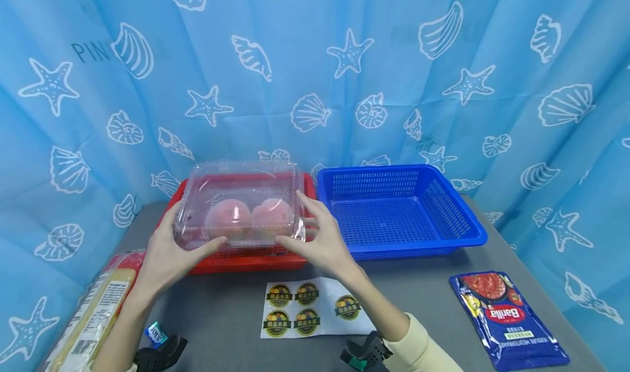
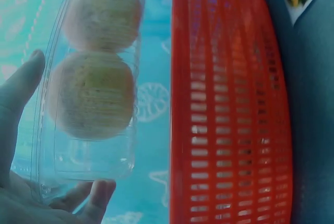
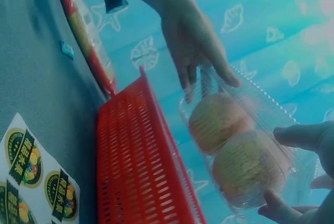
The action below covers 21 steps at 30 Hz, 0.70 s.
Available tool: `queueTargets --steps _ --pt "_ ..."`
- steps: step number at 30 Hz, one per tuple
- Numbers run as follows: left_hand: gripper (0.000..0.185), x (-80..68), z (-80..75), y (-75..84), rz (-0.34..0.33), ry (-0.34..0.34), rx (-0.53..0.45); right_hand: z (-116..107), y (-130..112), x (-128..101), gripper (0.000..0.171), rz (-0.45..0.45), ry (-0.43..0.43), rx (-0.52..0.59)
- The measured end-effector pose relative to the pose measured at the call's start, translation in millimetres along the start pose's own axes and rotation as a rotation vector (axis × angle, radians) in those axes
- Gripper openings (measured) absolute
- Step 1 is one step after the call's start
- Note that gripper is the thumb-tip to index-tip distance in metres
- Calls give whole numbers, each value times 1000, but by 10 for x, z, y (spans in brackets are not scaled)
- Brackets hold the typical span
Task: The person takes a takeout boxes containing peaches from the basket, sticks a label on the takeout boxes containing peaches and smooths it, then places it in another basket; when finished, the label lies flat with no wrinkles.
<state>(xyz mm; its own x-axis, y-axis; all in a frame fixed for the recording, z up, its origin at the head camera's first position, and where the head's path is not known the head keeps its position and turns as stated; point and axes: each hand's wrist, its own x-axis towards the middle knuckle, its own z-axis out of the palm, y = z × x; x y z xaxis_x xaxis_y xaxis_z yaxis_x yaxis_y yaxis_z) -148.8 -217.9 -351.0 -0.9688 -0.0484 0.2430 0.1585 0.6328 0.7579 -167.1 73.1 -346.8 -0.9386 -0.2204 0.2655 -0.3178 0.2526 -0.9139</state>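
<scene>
hanging behind everything, blue curtain (image 1: pixel 344 87) with white shells and starfish, fills the back of the head view. grey table (image 1: pixel 418 301) below it. blue basket (image 1: pixel 398 210) sits right of centre, touching or just beside the red basket (image 1: pixel 246 260), cannot tell which. red basket (image 2: pixel 229 104) is mesh-walled, seen side-on in both wrist views (image 3: pixel 141 166).

clear plastic clamshell box (image 1: pixel 238 205) is held up over the red basket, apart from it in the wrist views, lid closed. two peaches (image 1: pixel 248 216) inside, side by side and touching; also seen through the plastic in left wrist view (image 2: pixel 94 57) and right wrist view (image 3: pixel 235 145).

left hand (image 1: pixel 164 251) grips the box's left end, thumb curled along the front edge, fingers wrapped under and behind; in the left wrist view (image 2: pixel 21 145) thumb and fingertips press the plastic. right hand (image 1: pixel 322 235) holds the right end, thumb on the front edge, fingers spread up the side wall; right wrist view (image 3: pixel 308 172) shows thumb and fingers pinching the box. both hands partly closed around the box, nothing else in them.

long packet with red and yellow print (image 1: pixel 93 312) lies at far left of the table. blue barilla sauce pouch (image 1: pixel 509 317) lies near right. white sticker sheet (image 1: pixel 310 306) with five round fruit labels lies in front of the red basket. small blue-white wrapper (image 1: pixel 156 333) beside the left wrist.
</scene>
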Motion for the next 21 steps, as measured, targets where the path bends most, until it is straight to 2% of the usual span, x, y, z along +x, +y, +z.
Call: queueTargets --steps 7,10,16,21 --pt "103 -344 41 98 14 33 -12 -147 -147 -307 91 -6 -27 -5" --pt "104 -473 23 112 -12 25 -10 -173 -178 -421 91 -34 -45 -2" --pt "110 -757 -18 20 -120 23 45 -104 -199 -631 89 -79 -83 12" --pt "118 -1002 -73 -199 -276 -13 74 51 -115 -834 82 -88 -149 11"
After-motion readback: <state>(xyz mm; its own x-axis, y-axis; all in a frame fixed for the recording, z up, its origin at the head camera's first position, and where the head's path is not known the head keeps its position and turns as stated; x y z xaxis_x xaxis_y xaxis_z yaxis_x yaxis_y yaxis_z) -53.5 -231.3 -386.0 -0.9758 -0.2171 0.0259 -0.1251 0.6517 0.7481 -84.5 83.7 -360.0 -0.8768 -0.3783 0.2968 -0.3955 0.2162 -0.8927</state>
